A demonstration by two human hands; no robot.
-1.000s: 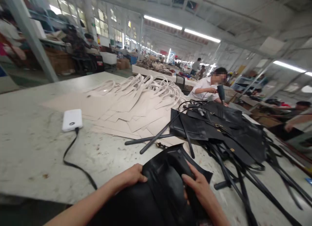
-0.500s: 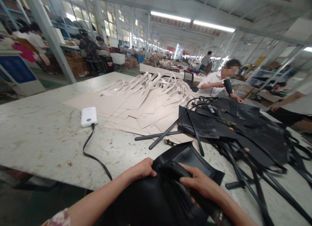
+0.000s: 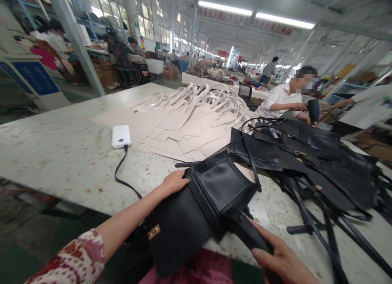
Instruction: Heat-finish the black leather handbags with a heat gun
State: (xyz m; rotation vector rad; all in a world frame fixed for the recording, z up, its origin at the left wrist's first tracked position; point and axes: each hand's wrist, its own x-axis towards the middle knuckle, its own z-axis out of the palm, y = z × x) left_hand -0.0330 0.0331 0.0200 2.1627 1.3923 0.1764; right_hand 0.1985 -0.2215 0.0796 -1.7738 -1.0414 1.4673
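Note:
A black leather bag piece (image 3: 183, 218) with a stitched pocket panel and a gold clasp (image 3: 154, 231) lies opened out over the table's front edge and my lap. My left hand (image 3: 174, 182) is closed on its upper left edge, thumb on top. In my right hand (image 3: 278, 251) is a black hair dryer (image 3: 248, 231), its head at the lower right side of the pocket panel. Part of the dryer's lower end is hidden by my hand and the frame edge.
Beige bag panels with handles (image 3: 183, 124) are piled mid-table (image 3: 61, 153). Black bag pieces with straps (image 3: 324, 165) are heaped at the right. A white power bank (image 3: 121, 136) with a black cable lies at the left. Across the table, a co-worker (image 3: 281, 98) holds a dark dryer.
The bag piece has been flattened out, so its pocket panel and gold clasp now show. My right hand has moved right and down with the dryer. My left hand stays on the edge, slightly higher.

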